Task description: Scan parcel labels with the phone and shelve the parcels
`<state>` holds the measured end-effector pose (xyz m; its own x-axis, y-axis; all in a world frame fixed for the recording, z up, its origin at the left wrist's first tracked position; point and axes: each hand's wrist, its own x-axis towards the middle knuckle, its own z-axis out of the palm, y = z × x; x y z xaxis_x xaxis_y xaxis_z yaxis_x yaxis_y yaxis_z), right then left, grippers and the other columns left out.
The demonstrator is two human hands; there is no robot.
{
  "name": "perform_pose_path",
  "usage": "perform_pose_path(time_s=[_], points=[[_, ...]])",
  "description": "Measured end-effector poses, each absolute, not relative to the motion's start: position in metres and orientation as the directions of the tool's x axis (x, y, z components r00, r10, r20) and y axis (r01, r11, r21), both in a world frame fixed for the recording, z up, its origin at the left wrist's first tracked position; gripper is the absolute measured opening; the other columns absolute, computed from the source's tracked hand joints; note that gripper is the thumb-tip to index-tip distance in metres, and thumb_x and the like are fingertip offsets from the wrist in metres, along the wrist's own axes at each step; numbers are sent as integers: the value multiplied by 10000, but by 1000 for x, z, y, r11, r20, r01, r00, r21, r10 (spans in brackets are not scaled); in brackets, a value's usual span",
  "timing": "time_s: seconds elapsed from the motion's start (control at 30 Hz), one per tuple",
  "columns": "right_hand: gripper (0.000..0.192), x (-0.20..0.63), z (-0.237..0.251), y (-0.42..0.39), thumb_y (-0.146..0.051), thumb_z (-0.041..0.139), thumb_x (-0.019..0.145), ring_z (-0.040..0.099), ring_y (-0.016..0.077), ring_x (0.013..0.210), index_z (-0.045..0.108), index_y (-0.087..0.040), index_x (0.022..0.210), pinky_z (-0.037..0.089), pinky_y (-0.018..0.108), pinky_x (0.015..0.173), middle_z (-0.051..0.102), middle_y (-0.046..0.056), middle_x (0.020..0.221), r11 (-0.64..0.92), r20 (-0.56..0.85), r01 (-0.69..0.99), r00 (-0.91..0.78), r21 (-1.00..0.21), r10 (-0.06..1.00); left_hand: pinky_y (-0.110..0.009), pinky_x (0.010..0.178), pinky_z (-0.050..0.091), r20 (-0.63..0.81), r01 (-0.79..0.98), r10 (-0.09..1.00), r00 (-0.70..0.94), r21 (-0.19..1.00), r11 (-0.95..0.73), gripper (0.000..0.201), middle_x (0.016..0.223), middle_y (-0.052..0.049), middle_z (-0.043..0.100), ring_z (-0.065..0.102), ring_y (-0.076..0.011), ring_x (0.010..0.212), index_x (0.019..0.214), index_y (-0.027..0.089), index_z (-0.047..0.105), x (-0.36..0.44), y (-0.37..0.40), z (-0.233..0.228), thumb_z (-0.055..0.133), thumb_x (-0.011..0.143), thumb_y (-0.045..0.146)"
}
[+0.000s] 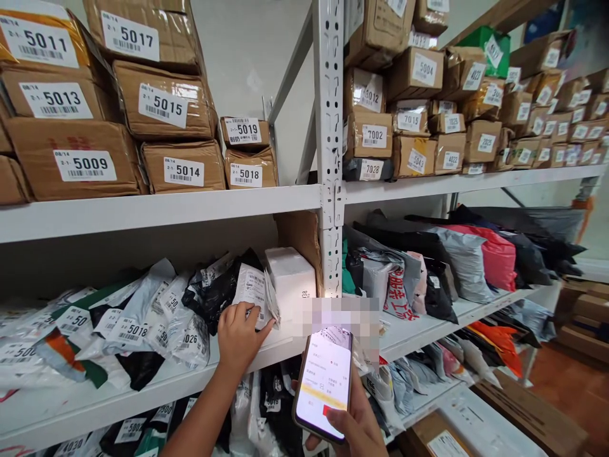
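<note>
Our left hand [240, 336] rests on the front edge of the middle shelf [157, 381], fingers curled and held together, fingertips touching a white-labelled parcel [252, 289] that leans among the soft mailers. That parcel sits just left of a white box [291, 282], which stands against the grey upright post [329, 127].

Our right hand [356, 425] is low in the frame, closed round a phone [323, 384] (its screen is lit, white with a yellow band and a red button), thumb along its lower right edge. The phone is tilted, held in front of the shelf edge, below the white box and just right of our left hand. A blurred patch sits just above it.

To the left of the parcel, a heap of grey, black and white mailers [118, 317] covers the shelf, with numbered stickers such as 5018 and 026. On the shelf above, brown cartons [85, 165] carry large labels: 5009, 5011, 5013, 5014, 5015, 5017, 5018, 5019.

Right of the post, more cartons [413, 76] are stacked high, and below them lie dark, grey and pink bags [495, 257]. Further mailers fill the lowest shelf beneath our arms.
</note>
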<state>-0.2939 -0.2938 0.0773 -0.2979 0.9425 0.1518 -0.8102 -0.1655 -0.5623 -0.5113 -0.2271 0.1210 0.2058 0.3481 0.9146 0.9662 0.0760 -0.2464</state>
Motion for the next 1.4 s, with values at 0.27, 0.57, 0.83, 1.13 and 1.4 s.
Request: perform_pose_path(time_s=[0.27, 0.57, 0.83, 1.13, 1.4], points=[[1221, -285, 79, -301, -174, 819, 584, 708, 337, 900, 3, -190, 1492, 544, 288, 414, 753, 131, 1017, -165, 157, -816, -297, -554, 942, -383, 800, 405, 909, 961, 356, 215, -262, 89, 257, 878, -78, 639, 518, -243, 829, 842, 172, 691, -511, -229, 120, 663, 808, 425], [1258, -276, 79, -307, -168, 817, 577, 721, 318, 798, -42, -198, 1495, 550, 307, 417, 764, 122, 979, -152, 125, -825, -259, -544, 958, -385, 797, 411, 910, 956, 346, 226, -275, 98, 252, 878, -84, 637, 511, -248, 828, 830, 164, 689, -511, -230, 121, 664, 808, 414], [1003, -280, 85, -307, -344, 753, 741, 718, 295, 790, 101, -268, 1500, 498, 242, 311, 714, 129, 1119, -41, 118, -784, -144, -620, 983, -387, 808, 406, 903, 949, 357, 238, -295, 113, 271, 888, -89, 643, 511, -250, 832, 835, 169, 690, -511, -232, 122, 636, 825, 435], [1224, -283, 78, -310, -230, 876, 574, 720, 281, 774, 74, -303, 1495, 469, 212, 336, 741, 77, 1033, 34, 176, -774, -101, -632, 979, -406, 842, 408, 881, 964, 438, 178, -245, 100, 327, 945, -107, 652, 518, -264, 873, 850, 174, 711, -513, -230, 119, 578, 856, 473], [1224, -276, 79, -319, -304, 918, 497, 714, 283, 749, 153, -196, 1447, 470, 208, 338, 752, 138, 986, 4, 160, -744, -139, -669, 977, -396, 838, 420, 895, 960, 381, 233, -274, 56, 236, 906, -93, 645, 514, -256, 854, 828, 172, 696, -514, -228, 118, 596, 851, 385]])
